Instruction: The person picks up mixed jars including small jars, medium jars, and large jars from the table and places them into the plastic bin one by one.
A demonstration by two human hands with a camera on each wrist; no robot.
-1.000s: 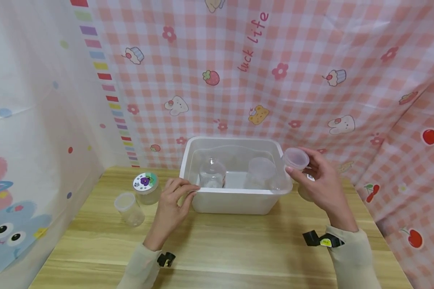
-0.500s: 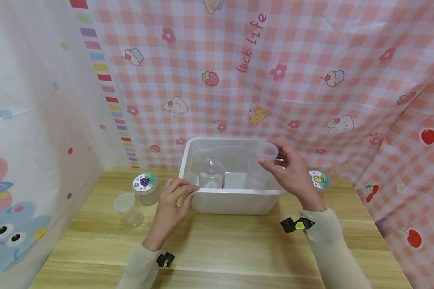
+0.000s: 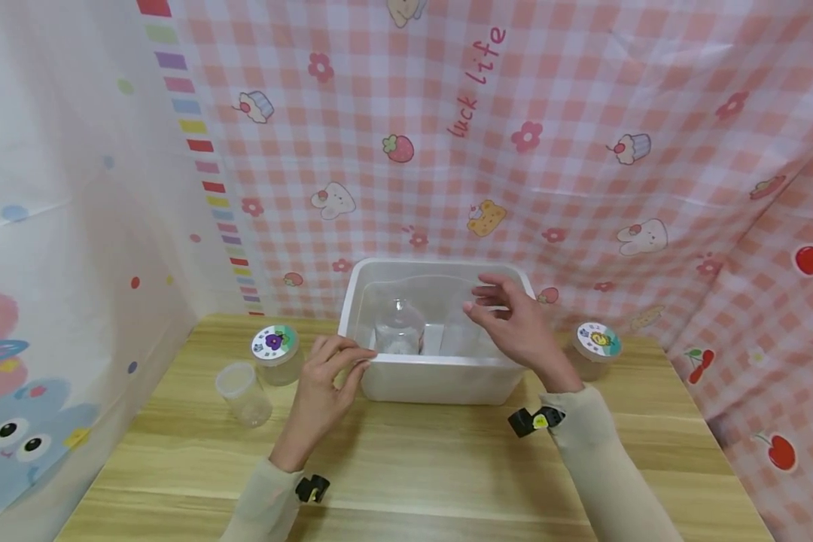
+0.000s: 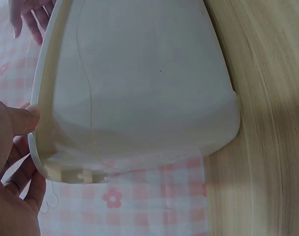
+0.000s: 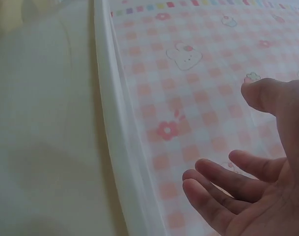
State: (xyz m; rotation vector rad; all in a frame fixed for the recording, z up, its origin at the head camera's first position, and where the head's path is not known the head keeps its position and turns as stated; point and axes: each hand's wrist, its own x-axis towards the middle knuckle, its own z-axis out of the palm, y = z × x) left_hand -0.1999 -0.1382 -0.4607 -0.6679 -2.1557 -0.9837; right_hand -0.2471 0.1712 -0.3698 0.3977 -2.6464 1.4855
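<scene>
A white plastic bin [image 3: 440, 382] stands on the table, and my left hand [image 3: 328, 373] pinches its rim at the near left corner. In the left wrist view, the thumb and fingers of the left hand [image 4: 16, 162] lie on either side of that rim. A clear jar [image 3: 398, 331] sits inside the bin at the left. My right hand [image 3: 515, 320] is over the bin's right side, fingers spread and holding nothing. Below it, a faint see-through jar [image 3: 457, 336] is partly hidden by the hand. In the right wrist view the right hand [image 5: 252, 182] has loosely bent, bare fingers.
Left of the bin stand a clear jar with a plain translucent lid [image 3: 244, 395] and a jar with a purple-printed lid [image 3: 275, 354]. To the right is a jar with a yellow-printed lid [image 3: 595, 350]. A checked cloth [image 3: 413, 188] hangs behind the wooden table [image 3: 433, 467].
My right hand has moved left over the bin with a clear lidded jar and let it go inside; its fingers have spread. The left hand has stayed on the rim.
</scene>
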